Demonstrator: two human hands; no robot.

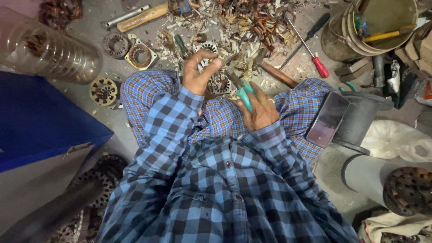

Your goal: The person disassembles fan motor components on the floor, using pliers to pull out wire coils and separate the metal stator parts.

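Observation:
I sit on the floor in a blue checked shirt and trousers. My left hand (198, 72) grips a round metal motor stator (215, 81) held above my lap, fingers wrapped over its top edge. My right hand (260, 108) is closed around teal-handled pliers (243, 92), whose jaws point up-left into the stator. Both hands meet just in front of my knees. The stator's lower part is hidden behind my hands.
Copper wire scraps and paper shavings (243, 22) litter the floor ahead. A red-handled screwdriver (310, 47), a wooden-handled hammer (139, 18), other stators (140, 55), a phone (327, 119) on my right thigh, a bucket (382, 22), a clear plastic jar (45, 49) and a blue box (40, 117) surround me.

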